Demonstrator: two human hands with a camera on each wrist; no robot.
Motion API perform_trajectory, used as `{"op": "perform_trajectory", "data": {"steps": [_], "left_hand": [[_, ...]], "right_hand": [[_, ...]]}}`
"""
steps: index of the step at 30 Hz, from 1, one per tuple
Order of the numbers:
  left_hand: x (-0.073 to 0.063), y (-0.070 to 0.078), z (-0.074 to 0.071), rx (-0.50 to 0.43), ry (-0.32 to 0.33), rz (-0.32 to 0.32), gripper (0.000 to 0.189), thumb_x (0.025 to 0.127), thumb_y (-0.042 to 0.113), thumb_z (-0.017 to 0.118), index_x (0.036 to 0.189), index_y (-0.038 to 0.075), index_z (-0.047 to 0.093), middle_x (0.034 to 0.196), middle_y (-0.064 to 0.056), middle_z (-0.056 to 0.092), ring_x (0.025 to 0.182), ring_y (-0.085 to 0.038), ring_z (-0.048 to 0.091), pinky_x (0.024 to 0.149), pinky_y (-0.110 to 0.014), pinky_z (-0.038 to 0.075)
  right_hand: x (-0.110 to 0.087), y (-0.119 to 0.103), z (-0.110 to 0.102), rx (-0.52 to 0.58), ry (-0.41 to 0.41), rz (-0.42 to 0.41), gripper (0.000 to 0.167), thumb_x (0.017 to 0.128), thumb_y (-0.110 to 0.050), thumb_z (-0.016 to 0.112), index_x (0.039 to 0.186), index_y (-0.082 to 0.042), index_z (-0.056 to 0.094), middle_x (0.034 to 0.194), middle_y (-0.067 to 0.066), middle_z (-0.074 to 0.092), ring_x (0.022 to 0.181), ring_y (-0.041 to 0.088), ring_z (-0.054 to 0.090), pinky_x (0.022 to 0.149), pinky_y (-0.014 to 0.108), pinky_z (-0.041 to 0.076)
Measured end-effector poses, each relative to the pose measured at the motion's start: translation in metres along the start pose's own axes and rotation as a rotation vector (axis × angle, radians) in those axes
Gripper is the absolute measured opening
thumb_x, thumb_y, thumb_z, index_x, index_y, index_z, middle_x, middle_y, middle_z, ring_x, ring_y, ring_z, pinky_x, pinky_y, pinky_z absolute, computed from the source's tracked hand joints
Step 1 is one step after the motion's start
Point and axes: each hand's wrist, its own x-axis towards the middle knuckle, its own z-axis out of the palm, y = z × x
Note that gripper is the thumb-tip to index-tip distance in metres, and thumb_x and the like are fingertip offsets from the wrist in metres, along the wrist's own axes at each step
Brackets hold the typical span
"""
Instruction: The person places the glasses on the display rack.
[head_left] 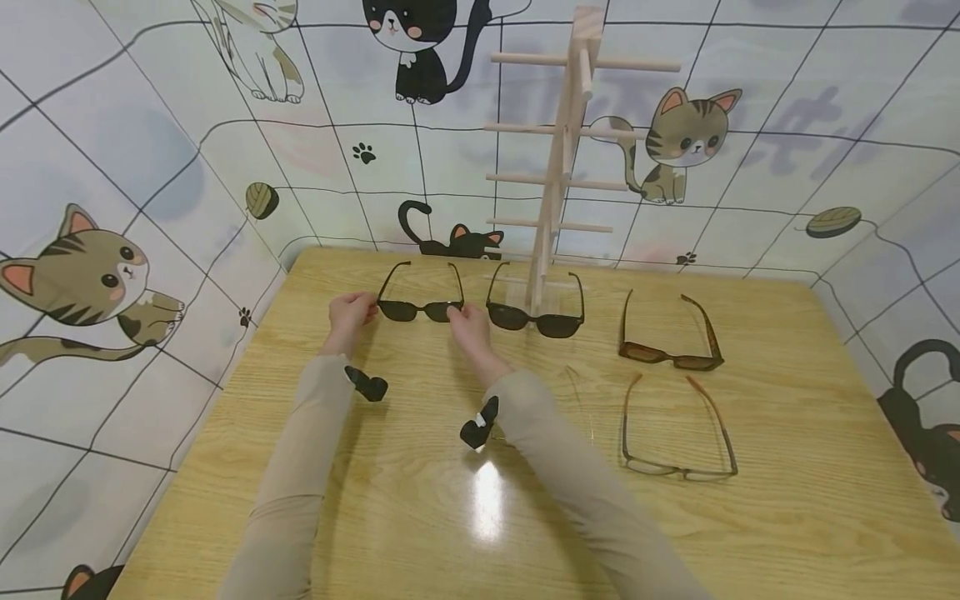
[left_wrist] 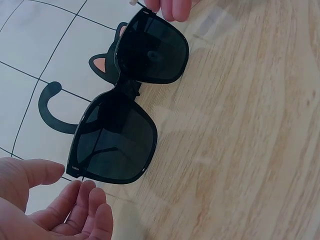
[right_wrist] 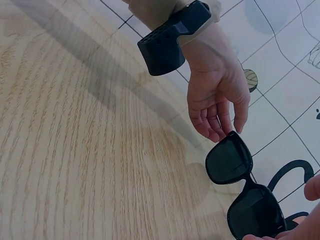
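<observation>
A pair of black sunglasses (head_left: 418, 312) with dark lenses is held by both hands near the back left of the table, temples pointing toward the wall. My left hand (head_left: 351, 318) pinches its left corner between thumb and fingertips; in the left wrist view the left hand (left_wrist: 65, 210) has that corner at its fingertips. My right hand (head_left: 472, 332) grips the other end, thumb over the edge of the lens. Only the fingers (left_wrist: 172, 7) of it show at the top of the left wrist view. A second pair of black sunglasses (head_left: 536, 322) lies just right of the right hand.
Behind stands a wooden display rack (head_left: 558, 167) with several crossbars. Brown sunglasses (head_left: 670, 358) and thin-framed eyeglasses (head_left: 678, 472) lie on the right of the wooden table (head_left: 795, 500). Thin wire glasses (head_left: 591, 421) sit partly hidden beneath the right forearm. Cat-printed sheeting (head_left: 315, 150) surrounds the table.
</observation>
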Motion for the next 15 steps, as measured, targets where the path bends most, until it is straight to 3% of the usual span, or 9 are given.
{"op": "perform_trajectory", "data": {"steps": [5, 15], "left_hand": [[0.000, 0.001, 0.000, -0.006, -0.007, -0.017, 0.034, 0.092, 0.012, 0.058, 0.122, -0.004, 0.056, 0.084, -0.001, 0.057, 0.085, -0.017, 0.058, 0.095, -0.036, 0.045], [-0.002, 0.002, -0.001, -0.004, 0.012, -0.028, 0.031, 0.090, 0.013, 0.061, 0.118, -0.001, 0.060, 0.080, -0.001, 0.059, 0.085, -0.018, 0.060, 0.093, -0.035, 0.046]], "right_hand": [[0.006, 0.000, 0.005, 0.083, 0.026, 0.047, 0.053, 0.100, -0.027, 0.041, 0.143, 0.001, 0.032, 0.147, 0.014, 0.034, 0.135, 0.030, 0.031, 0.109, 0.039, 0.030], [0.014, 0.002, 0.009, 0.129, 0.041, 0.086, 0.050, 0.101, -0.029, 0.038, 0.143, -0.003, 0.035, 0.146, 0.013, 0.036, 0.135, 0.029, 0.032, 0.109, 0.039, 0.029]]}}
